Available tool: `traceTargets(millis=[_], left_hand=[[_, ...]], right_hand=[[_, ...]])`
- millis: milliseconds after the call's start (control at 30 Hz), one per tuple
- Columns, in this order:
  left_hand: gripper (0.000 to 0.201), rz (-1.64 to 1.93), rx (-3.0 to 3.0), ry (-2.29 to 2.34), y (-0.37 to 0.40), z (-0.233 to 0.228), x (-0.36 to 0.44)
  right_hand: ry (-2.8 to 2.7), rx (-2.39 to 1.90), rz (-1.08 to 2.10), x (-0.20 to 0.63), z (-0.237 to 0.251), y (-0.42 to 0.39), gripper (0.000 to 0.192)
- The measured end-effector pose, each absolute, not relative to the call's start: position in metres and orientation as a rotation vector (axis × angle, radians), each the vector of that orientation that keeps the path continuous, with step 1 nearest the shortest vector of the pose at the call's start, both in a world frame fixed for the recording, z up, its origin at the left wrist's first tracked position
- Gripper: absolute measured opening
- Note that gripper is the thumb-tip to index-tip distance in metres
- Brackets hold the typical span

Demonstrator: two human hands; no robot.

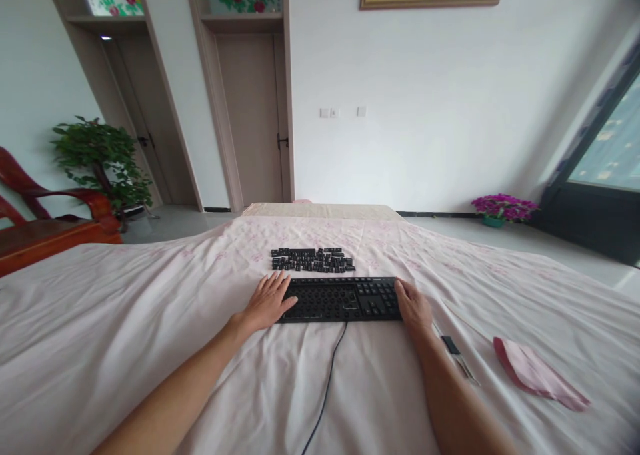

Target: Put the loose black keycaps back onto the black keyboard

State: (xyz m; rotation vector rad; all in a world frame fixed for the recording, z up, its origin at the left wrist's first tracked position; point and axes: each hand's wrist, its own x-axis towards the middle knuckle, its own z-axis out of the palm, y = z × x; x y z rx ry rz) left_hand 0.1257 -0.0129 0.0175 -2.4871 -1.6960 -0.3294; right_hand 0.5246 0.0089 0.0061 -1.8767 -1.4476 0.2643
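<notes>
A black computer keyboard lies crosswise on the pale cloth. Its main letter section looks stripped of keycaps, while the number pad and top row still have theirs. My left hand rests on the keyboard's left end, fingers stretched out and thumb over its surface. At the opposite end, my right hand grips the right edge with the thumb on top; its other fingers are partly hidden. Just beyond the keyboard, many loose black keycaps lie in rough rows. A black cable runs from the keyboard toward me.
Right of my right forearm lie a small tool with a black end and metal prongs and a folded pink cloth. The patterned bedspread has wrinkles. Beyond are a wooden chair, a green plant and purple flowers.
</notes>
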Motion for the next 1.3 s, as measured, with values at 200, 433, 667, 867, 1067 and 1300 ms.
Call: traceTargets(millis=[200, 433, 667, 867, 1067, 1300], left_hand=[[0.084, -0.357, -2.532, -1.618, -0.003, 0.013, 0.170], [0.076, -0.402, -2.596, -1.485, 0.002, 0.016, 0.190], [0.079, -0.329, -2.678, -1.570, 0.008, 0.025, 0.204], [0.083, -0.385, -2.812, -1.411, 0.014, 0.024, 0.225], [0.072, -0.423, -2.828, -1.400, 0.021, 0.038, 0.238], [0.083, -0.409, -2.966, -1.168, 0.029, 0.024, 0.281]], right_hand=[[-1.471, -1.863, 0.212, 0.525, 0.002, 0.011, 0.057], [-1.496, -1.872, 0.180, 0.530, -0.008, 0.016, 0.049], [-1.508, -1.894, 0.176, 0.527, -0.005, 0.014, 0.045], [-1.489, -1.911, 0.193, 0.527, -0.004, 0.014, 0.045], [-1.500, -1.892, 0.186, 0.523, -0.002, 0.012, 0.044], [-1.461, -1.921, 0.190, 0.519, 0.002, 0.009, 0.043]])
